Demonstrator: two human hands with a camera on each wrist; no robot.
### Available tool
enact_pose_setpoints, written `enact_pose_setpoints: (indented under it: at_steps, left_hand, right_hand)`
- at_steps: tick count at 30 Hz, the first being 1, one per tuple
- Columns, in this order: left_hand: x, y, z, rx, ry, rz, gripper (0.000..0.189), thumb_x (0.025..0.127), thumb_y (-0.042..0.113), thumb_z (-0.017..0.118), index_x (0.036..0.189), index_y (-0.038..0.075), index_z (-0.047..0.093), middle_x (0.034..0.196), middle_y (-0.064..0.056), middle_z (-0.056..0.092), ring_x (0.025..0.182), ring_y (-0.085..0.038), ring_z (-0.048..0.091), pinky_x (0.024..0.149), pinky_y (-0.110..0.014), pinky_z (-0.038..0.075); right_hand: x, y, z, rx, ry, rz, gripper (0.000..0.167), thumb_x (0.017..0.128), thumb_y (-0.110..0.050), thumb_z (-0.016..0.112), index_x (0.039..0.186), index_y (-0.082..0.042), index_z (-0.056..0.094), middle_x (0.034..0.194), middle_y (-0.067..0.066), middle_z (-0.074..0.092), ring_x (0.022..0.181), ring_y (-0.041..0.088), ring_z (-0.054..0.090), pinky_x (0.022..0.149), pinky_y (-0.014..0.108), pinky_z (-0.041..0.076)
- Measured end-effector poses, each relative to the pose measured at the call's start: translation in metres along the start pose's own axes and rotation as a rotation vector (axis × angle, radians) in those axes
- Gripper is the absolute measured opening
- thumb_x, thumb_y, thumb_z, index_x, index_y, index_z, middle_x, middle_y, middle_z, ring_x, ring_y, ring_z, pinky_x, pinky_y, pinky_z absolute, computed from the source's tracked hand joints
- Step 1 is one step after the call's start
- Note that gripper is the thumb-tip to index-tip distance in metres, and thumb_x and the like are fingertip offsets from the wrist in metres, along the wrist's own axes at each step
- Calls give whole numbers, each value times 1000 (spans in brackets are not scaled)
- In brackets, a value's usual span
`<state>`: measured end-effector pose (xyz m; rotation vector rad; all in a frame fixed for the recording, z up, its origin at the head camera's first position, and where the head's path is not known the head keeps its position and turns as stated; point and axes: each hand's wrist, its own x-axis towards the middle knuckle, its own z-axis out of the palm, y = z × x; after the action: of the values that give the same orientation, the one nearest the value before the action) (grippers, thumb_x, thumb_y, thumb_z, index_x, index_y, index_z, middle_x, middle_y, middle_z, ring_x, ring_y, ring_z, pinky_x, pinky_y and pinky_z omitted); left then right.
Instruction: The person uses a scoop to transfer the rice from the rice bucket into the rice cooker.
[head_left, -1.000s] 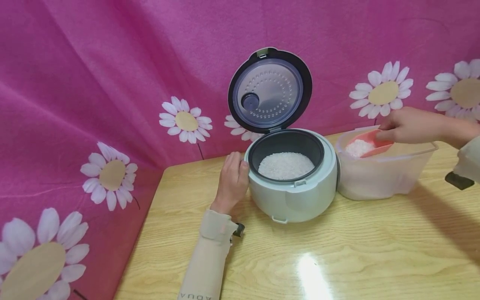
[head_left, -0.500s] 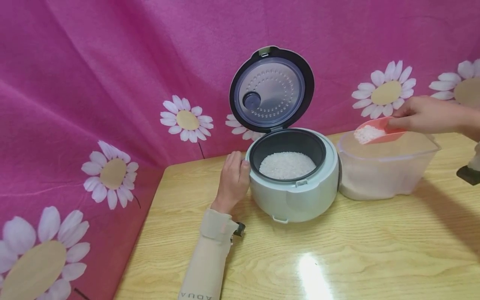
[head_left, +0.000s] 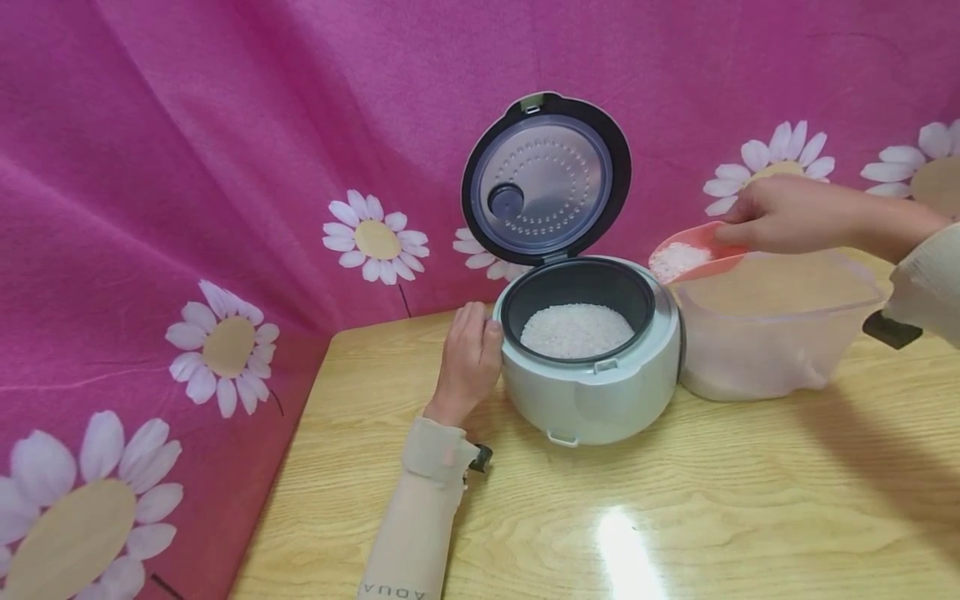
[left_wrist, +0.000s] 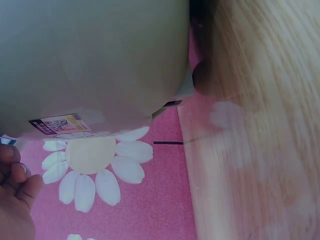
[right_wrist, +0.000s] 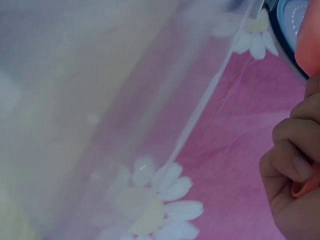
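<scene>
A pale green rice cooker (head_left: pixel 592 408) stands on the table with its lid (head_left: pixel 547 183) raised and white rice (head_left: pixel 577 331) in its dark inner pot. My left hand (head_left: pixel 465 358) holds the cooker's left edge with curled fingers. In the left wrist view, those fingers (left_wrist: pixel 15 175) show at the lower left beside the cooker's wall. My right hand (head_left: pixel 787 212) grips the handle of a red-orange scoop (head_left: pixel 716 265) that carries rice (head_left: pixel 678 260). The scoop's mouth hangs just above the gap between the cooker and a clear plastic bin (head_left: pixel 757 358). The right wrist view shows the gripping fingers (right_wrist: pixel 295 160).
The bin stands against the cooker's right side, with some pale contents low in it. A pink cloth (head_left: pixel 360 125) printed with daisies hangs behind and to the left. The wooden table (head_left: pixel 712 492) extends in front.
My right hand has lifted the rice-filled scoop out of the bin and carried it left towards the cooker. My left hand keeps its place on the cooker's edge.
</scene>
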<state>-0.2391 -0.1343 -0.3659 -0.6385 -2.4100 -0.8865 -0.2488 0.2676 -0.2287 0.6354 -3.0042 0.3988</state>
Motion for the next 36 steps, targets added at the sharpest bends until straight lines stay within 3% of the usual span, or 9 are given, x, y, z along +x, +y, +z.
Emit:
enact_pose_setpoints:
  at_steps: [5, 11, 15, 19, 22, 27, 36]
  left_hand:
    - [0, -1, -1, -5, -4, 1, 31, 101, 29, 34, 96, 3, 51, 89, -13, 51, 92, -26, 51, 82, -36, 46]
    - [1, 2, 0, 1, -8, -6, 31, 101, 30, 35, 96, 4, 51, 89, -12, 51, 91, -25, 51, 81, -35, 45]
    - [3, 2, 1, 2, -8, -1, 32, 101, 30, 34, 95, 3, 50, 88, -13, 50, 90, -26, 51, 80, -35, 44]
    - [3, 2, 1, 4, -6, 0, 32, 100, 29, 33, 94, 3, 50, 88, -12, 50, 90, -26, 50, 80, -35, 43]
    - [3, 2, 2, 7, -5, 0, 32, 100, 29, 34, 94, 3, 50, 88, -12, 50, 91, -26, 50, 81, -36, 44]
    - [2, 3, 4, 6, -10, -4, 32, 100, 30, 33, 95, 3, 51, 89, -12, 51, 91, -25, 51, 81, -36, 44]
    - [2, 4, 4, 12, -17, -3, 33, 100, 31, 34, 95, 4, 51, 89, -12, 50, 91, -24, 50, 80, -34, 44]
  right_hand:
    - [15, -24, -4, -88, -50, 14, 37, 94, -28, 64, 61, -15, 53, 56, -8, 36, 50, 6, 33, 51, 23, 29]
    - [23, -42, -8, -141, -144, 17, 30, 95, -31, 63, 69, -17, 67, 59, -7, 44, 53, 9, 38, 50, 24, 30]
    - [28, -50, -12, -225, -149, -23, 29, 95, -32, 63, 69, -19, 68, 58, -7, 47, 54, 11, 42, 51, 27, 32]
    - [34, -62, -16, -290, -154, -36, 23, 93, -33, 65, 84, -16, 77, 63, -5, 60, 59, 16, 52, 53, 31, 40]
    - [35, -70, -16, -328, -142, -44, 24, 92, -35, 66, 94, -14, 79, 69, -2, 66, 63, 18, 56, 53, 33, 42]
    - [33, -80, -12, -387, -67, -73, 19, 89, -33, 66, 83, -19, 77, 65, -1, 63, 61, 20, 54, 50, 35, 40]
    - [28, -88, -1, -466, 67, -172, 15, 86, -31, 67, 78, -21, 74, 61, 0, 60, 54, 21, 51, 46, 36, 39]
